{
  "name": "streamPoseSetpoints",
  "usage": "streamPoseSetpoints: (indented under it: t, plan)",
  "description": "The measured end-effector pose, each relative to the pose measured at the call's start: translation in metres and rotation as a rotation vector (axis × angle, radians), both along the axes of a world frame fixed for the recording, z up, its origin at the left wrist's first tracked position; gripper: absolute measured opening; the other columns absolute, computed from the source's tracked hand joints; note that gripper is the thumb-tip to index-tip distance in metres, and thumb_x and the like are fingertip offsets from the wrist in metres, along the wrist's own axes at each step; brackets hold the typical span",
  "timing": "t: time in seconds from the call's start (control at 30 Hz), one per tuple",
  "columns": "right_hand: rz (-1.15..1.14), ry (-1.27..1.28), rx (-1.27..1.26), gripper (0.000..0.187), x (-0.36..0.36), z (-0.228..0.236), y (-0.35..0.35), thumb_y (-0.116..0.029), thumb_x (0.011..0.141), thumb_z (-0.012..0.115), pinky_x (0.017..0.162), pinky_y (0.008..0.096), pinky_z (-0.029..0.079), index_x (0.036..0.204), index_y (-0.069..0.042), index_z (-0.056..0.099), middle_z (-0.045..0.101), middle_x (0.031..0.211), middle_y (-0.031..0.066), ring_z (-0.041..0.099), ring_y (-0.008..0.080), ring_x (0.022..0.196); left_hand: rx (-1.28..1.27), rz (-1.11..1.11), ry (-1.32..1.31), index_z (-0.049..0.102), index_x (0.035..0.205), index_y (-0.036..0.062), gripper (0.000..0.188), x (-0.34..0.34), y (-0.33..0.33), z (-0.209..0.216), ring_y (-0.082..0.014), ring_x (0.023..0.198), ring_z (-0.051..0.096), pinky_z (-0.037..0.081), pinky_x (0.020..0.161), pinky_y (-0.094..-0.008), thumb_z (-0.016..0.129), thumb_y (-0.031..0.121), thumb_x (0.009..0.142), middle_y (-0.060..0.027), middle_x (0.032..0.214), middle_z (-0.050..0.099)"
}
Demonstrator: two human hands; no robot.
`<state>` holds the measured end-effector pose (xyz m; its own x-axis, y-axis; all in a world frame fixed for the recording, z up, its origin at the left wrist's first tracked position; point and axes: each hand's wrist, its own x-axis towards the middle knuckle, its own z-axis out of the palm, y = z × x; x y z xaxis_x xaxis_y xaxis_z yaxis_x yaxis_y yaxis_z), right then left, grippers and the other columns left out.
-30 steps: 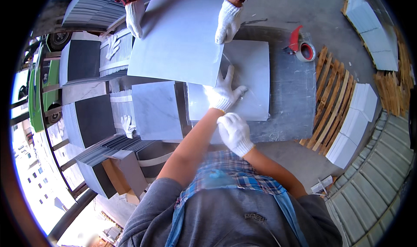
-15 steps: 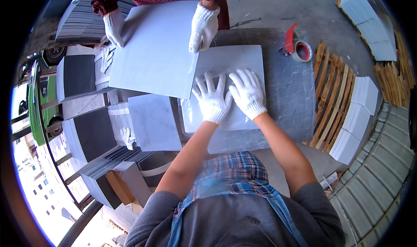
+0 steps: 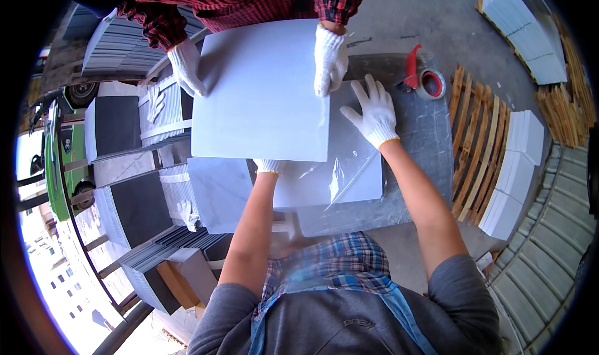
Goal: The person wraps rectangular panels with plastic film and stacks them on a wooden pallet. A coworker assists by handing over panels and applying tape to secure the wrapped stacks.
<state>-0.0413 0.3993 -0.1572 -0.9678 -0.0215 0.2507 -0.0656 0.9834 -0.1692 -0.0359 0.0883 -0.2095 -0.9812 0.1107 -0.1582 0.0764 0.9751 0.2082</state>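
A light grey tile (image 3: pixel 262 93) is held by a co-worker's two white-gloved hands above the left part of the table. Under it lies another pale tile (image 3: pixel 355 180), with clear plastic film (image 3: pixel 337 177) creased and shiny over its surface. My right hand (image 3: pixel 375 113), in a white knit glove, is open with fingers spread, near the lower tile's far right corner. Of my left hand (image 3: pixel 268 166) only the glove's cuff shows; its fingers are hidden beneath the co-worker's tile. A tape roll on a red dispenser (image 3: pixel 413 68) sits on the grey table (image 3: pixel 424 143).
A wooden pallet (image 3: pixel 474 143) and white stacked tiles (image 3: pixel 515 174) stand on the right. To the left are a marbled tile (image 3: pixel 219 193), dark tile stacks (image 3: pixel 143 205) and a loose white glove (image 3: pixel 187 214). A green vehicle (image 3: pixel 73 155) is farther left.
The co-worker's tile has moved right, over my left hand. My hands have parted: the left toward the left, the right up and to the right. Film now shows a raised crease.
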Motion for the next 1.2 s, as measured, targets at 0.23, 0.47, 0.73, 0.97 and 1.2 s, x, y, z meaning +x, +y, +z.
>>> streamPoseSetpoints:
  t: [0.23,0.47,0.73,0.97,1.2]
  plan:
    - [0.121,-0.331,0.075,0.102,0.038,0.036,0.008,-0.067,0.068,0.074,0.113,0.0588,0.028,0.148,-0.011,0.044,0.034,0.155,0.0216,0.031,0.0417,0.142,0.091,-0.112,0.201,0.054,0.140,0.0091,0.054,0.015,-0.036,-0.010,-0.0361,0.129,0.052,0.042,0.104,-0.0478,0.049,0.044,0.098,-0.0155,0.141,0.056]
    - [0.224,-0.614,0.107,0.121,0.102,0.061,0.018,-0.062,0.057,0.082,0.117,0.0625,0.021,0.153,-0.009,0.033,0.028,0.159,0.0209,0.025,0.0428,0.147,0.228,0.076,-0.079,0.049,0.144,0.0056,0.055,0.011,-0.052,0.001,-0.0341,0.132,0.050,0.041,0.107,-0.0440,0.046,0.040,0.101,-0.0174,0.144,0.052]
    - [0.162,-0.623,0.009,0.123,0.119,0.056,0.023,-0.059,0.056,0.085,0.118,0.0566,0.024,0.153,-0.006,0.031,0.029,0.158,0.0227,0.025,0.0424,0.147,0.703,0.003,-0.020,0.050,0.141,0.0027,0.047,0.023,-0.096,-0.059,-0.0256,0.121,0.056,0.049,0.099,-0.0376,0.051,0.029,0.102,-0.0139,0.133,0.059]
    - [0.017,-0.671,-0.104,0.118,0.149,0.048,0.034,-0.050,0.066,0.085,0.118,0.0482,0.029,0.154,0.001,0.024,0.029,0.158,0.0249,0.028,0.0412,0.146,1.317,0.268,-0.580,0.053,0.137,0.0008,0.040,0.022,-0.097,-0.045,-0.0182,0.109,0.061,0.052,0.094,-0.0322,0.054,0.022,0.102,-0.0102,0.124,0.063]
    - [-0.032,-0.756,-0.187,0.095,0.188,0.062,0.029,-0.042,0.077,0.079,0.112,0.0428,0.038,0.149,0.001,0.034,0.040,0.153,0.0235,0.041,0.0389,0.138,1.199,0.660,-0.688,0.047,0.144,0.0018,0.055,0.029,-0.094,0.023,-0.0267,0.121,0.057,0.043,0.106,-0.0412,0.045,0.042,0.105,-0.0153,0.136,0.058]
